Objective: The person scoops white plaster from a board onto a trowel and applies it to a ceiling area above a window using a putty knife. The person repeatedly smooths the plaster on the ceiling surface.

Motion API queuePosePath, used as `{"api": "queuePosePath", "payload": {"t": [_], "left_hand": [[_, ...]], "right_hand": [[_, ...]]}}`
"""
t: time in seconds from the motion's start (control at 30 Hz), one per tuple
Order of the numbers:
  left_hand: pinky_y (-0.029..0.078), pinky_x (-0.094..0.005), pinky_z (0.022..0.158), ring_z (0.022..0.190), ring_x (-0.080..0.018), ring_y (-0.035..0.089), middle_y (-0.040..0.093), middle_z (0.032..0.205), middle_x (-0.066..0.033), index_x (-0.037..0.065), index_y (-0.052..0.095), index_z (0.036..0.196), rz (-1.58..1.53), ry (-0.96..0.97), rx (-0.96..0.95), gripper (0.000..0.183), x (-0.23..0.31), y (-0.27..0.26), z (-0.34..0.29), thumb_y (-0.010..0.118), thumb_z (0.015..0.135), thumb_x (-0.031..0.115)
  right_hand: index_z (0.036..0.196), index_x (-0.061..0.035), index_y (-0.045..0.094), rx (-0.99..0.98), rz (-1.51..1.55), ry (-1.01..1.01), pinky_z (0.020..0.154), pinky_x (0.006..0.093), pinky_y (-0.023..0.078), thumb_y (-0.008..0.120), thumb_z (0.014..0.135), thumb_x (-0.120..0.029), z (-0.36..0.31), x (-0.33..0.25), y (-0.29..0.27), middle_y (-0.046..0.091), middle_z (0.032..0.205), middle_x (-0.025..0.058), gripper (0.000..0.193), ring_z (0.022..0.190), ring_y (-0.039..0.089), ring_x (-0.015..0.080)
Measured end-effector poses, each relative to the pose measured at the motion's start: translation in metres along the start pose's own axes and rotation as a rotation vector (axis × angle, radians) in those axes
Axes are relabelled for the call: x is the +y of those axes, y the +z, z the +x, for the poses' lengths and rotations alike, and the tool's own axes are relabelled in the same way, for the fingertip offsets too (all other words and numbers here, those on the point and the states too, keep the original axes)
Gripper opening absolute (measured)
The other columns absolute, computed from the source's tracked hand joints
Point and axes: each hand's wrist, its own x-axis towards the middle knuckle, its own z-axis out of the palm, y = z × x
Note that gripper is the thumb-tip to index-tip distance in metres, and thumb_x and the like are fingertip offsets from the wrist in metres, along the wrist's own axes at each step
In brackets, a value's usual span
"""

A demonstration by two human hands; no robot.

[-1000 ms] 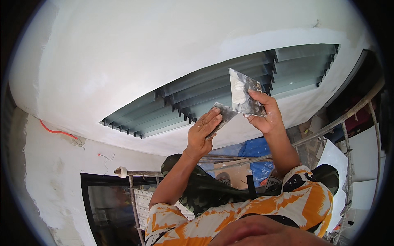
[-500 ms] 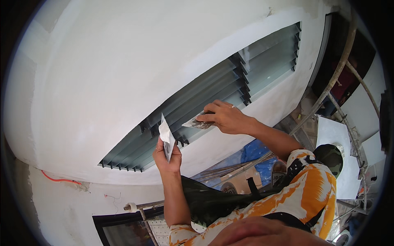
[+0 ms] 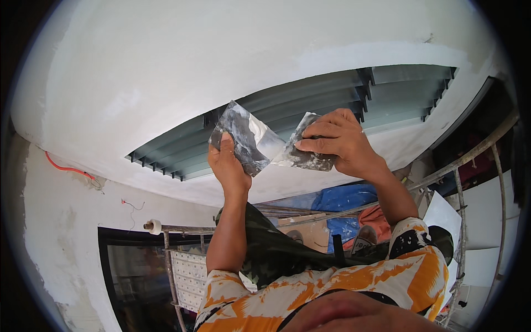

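Note:
My left hand [image 3: 228,169] grips a flat, square metal putty blade [image 3: 243,133] by its near edge, thumb on its face. White putty [image 3: 258,130] lies in a ridge on that blade. In my right hand [image 3: 345,141] is a second putty blade [image 3: 312,160], dark and smeared with putty, fingers on top of it. The two blades meet at their edges, close to the lower right corner of the left one. Behind both stands a louvred window [image 3: 310,99] set in a pale plastered wall [image 3: 166,66].
Rusty scaffold pipes [image 3: 475,160] curve past on the right, and another rail [image 3: 185,228] runs at lower left. A blue tarp [image 3: 345,197] and cardboard [image 3: 310,232] lie below. An orange conduit [image 3: 66,167] and loose wires [image 3: 133,207] come out of the left wall.
My hands have come together, so the blades now touch. The left blade has turned its face toward me. My view has rotated, and the window sits more level.

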Motion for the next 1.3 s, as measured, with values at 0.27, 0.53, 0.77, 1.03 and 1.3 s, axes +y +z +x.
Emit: {"api": "queuePosePath", "payload": {"t": [0.27,0.53,0.77,1.03,1.3], "left_hand": [[0.057,-0.0404,0.085,0.102,-0.0234,0.066,0.063,0.116,-0.0108,-0.001,0.055,0.124,-0.162,0.097,0.144,0.029,0.0,-0.01,0.015,0.053,0.101,0.017],[0.051,-0.0383,0.096,0.114,-0.0239,0.062,0.061,0.128,-0.0105,0.0,0.058,0.13,-0.164,-0.037,0.186,0.036,0.017,-0.035,0.018,0.049,0.103,0.023],[0.049,-0.04,0.101,0.119,-0.0247,0.06,0.06,0.132,-0.0097,0.0,0.055,0.135,-0.099,-0.034,0.206,0.04,0.022,-0.042,0.016,0.05,0.102,0.021],[0.048,-0.0401,0.099,0.116,-0.0253,0.061,0.06,0.132,-0.0121,-0.001,0.055,0.136,0.093,-0.042,0.307,0.047,0.011,-0.068,0.033,0.056,0.1,0.029],[0.055,-0.0394,0.091,0.11,-0.0266,0.062,0.06,0.132,-0.015,-0.006,0.058,0.131,0.531,0.149,0.144,0.046,0.018,-0.096,0.041,0.058,0.101,0.029]], "right_hand": [[0.109,-0.0185,0.075,-0.244,0.03,0.083,0.102,0.0419,0.042,0.065,0.083,0.006,-0.03,0.045,0.0,0.067,0.111,-0.0048,0.037,0.106,0.059,0.0164],[0.116,-0.0006,0.068,1.118,0.128,0.952,0.078,0.0298,0.05,0.061,0.094,-0.011,-0.092,0.248,-0.13,0.072,0.093,0.0056,0.025,0.085,0.063,0.0135],[0.127,-0.0061,0.065,1.096,-0.767,0.816,0.091,0.0432,0.051,0.058,0.089,-0.005,-0.044,0.338,-0.102,0.067,0.111,0.0206,0.039,0.096,0.065,0.0362],[0.094,-0.0023,0.064,1.436,0.288,0.772,0.063,0.0275,0.038,0.06,0.092,-0.007,-0.1,0.273,-0.114,0.052,0.072,-0.0047,0.006,0.068,0.044,0.0065],[0.095,-0.0012,0.063,1.605,0.693,0.744,0.065,0.0296,0.043,0.06,0.091,-0.003,-0.121,0.233,-0.07,0.058,0.08,-0.0019,0.005,0.072,0.05,0.0092]]}}
